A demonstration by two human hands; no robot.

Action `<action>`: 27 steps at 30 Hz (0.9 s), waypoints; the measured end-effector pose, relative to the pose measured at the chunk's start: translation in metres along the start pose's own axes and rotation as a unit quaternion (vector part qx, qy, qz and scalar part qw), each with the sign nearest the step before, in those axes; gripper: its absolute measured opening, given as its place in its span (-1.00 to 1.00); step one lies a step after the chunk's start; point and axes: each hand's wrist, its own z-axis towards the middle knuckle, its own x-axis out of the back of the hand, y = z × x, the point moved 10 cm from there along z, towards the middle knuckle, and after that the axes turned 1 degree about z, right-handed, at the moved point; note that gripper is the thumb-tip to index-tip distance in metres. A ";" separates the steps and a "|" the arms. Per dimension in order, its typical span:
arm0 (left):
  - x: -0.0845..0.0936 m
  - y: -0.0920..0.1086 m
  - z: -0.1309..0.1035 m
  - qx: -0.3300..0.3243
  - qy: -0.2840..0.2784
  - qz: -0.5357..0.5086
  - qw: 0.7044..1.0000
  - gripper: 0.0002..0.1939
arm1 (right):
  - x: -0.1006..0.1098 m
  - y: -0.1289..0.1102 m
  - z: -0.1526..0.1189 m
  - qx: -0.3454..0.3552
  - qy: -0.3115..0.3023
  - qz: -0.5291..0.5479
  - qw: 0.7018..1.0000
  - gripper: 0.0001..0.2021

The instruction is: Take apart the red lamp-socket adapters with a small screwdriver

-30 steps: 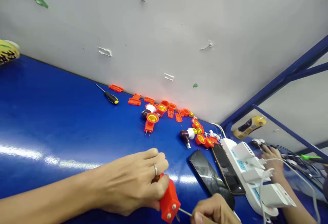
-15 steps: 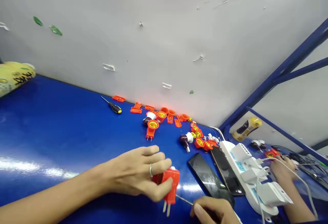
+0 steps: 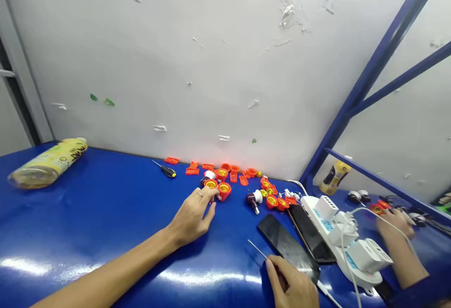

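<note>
Left hand (image 3: 192,216): fingers together, thumb spread, tips touching a red-orange plastic, gold-lined round socket (image 3: 224,189), far middle, prob grouped with similar parts (image 3: 210,184) so nothing strays. Right hand (image 3: 294,282) pinches 1 thin metal-shafted screwdriver (image 3: 258,249), angled far-left to dodge the black rectangular phone (image 3: 287,242) imo.

The scene is bright, and the light seems to come from above. To the left of the power strip (image 3: 368,277), the blue table (image 3: 105,223) gives back long white streaks of glare, and a soft shadow lies under the left hand (image 3: 192,216). Far left of the strip, the bottle (image 3: 51,164) looks stretched by the wide lens. Small orange parts (image 3: 234,169), also left of it, appear slightly soft.
</note>
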 end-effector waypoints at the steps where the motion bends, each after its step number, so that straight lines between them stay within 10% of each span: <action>1: 0.002 -0.006 0.001 0.006 0.008 0.010 1.000 -0.81 | 0.000 -0.003 0.000 0.012 0.005 -0.003 1.000 -0.45; 10: 0.010 -0.074 -0.001 0.139 0.033 0.104 0.984 -0.70 | 0.002 -0.015 0.001 0.065 0.022 -0.046 0.997 -0.42; 27: -0.017 -0.057 0.000 0.118 -0.100 0.102 0.983 -0.65 | 0.000 -0.021 -0.005 0.083 -0.050 -0.034 0.995 -0.80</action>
